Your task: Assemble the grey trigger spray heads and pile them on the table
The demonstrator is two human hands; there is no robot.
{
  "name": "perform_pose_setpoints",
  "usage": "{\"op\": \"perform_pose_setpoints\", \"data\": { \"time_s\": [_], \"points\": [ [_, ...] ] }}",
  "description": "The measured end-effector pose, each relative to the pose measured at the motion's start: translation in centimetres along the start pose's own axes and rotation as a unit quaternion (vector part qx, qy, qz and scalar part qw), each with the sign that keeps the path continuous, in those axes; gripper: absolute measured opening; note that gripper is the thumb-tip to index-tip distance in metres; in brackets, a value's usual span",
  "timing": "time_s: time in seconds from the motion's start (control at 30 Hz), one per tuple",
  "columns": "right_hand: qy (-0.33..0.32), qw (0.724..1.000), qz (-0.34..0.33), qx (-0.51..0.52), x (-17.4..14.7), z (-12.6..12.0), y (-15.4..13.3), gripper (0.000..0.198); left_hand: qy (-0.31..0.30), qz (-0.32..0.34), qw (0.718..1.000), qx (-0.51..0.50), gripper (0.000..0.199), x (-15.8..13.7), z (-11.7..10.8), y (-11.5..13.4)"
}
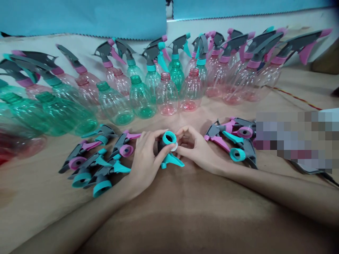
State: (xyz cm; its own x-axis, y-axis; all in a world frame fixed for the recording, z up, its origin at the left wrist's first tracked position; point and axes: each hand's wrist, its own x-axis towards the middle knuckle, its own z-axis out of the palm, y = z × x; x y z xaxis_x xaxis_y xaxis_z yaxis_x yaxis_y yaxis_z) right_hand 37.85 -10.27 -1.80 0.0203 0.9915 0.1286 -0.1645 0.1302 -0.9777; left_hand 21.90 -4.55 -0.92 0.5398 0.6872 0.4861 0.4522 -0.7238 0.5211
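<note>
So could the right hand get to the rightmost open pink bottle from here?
Probably yes: nothing seems to stand between the right hand and that pink bottle. But its fingers are close against the spray head in the left hand, so it would likely leave that first.

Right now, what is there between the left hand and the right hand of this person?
The head view shows a teal-collared spray head and a small white piece between the left hand and the right hand.
</note>
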Motion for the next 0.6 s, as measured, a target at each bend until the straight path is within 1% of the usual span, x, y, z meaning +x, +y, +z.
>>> {"op": "perform_pose_setpoints", "data": {
  "time_s": [0.1,0.17,0.3,0.37,0.6],
  "points": [
    [0.024,0.999,-0.032,-0.019,-0.42,0.19,0.0,0.032,0.005,-0.002,1.0,-0.008,0.026,-0.08,0.08,-0.07],
    [0.032,0.996,-0.057,-0.055,-0.66,0.25,-0.01,0.031,0.008,-0.003,1.0,-0.012,0.026,-0.1,0.12,-0.1],
    [0.013,0.98,-0.099,-0.17,-0.84,0.14,-0.32,0.016,0.005,0.006,1.0,-0.017,0.026,-0.16,0.09,-0.15],
    [0.005,0.973,-0.117,-0.199,-0.8,0.03,-0.54,0.011,0.006,0.014,1.0,-0.021,0.026,-0.17,0.05,-0.18],
    [0.0,0.981,-0.094,-0.167,-0.43,-0.29,-0.64,0.012,0.03,0.024,0.997,-0.072,0.024,-0.14,0.1,0.16]
  ]
}}
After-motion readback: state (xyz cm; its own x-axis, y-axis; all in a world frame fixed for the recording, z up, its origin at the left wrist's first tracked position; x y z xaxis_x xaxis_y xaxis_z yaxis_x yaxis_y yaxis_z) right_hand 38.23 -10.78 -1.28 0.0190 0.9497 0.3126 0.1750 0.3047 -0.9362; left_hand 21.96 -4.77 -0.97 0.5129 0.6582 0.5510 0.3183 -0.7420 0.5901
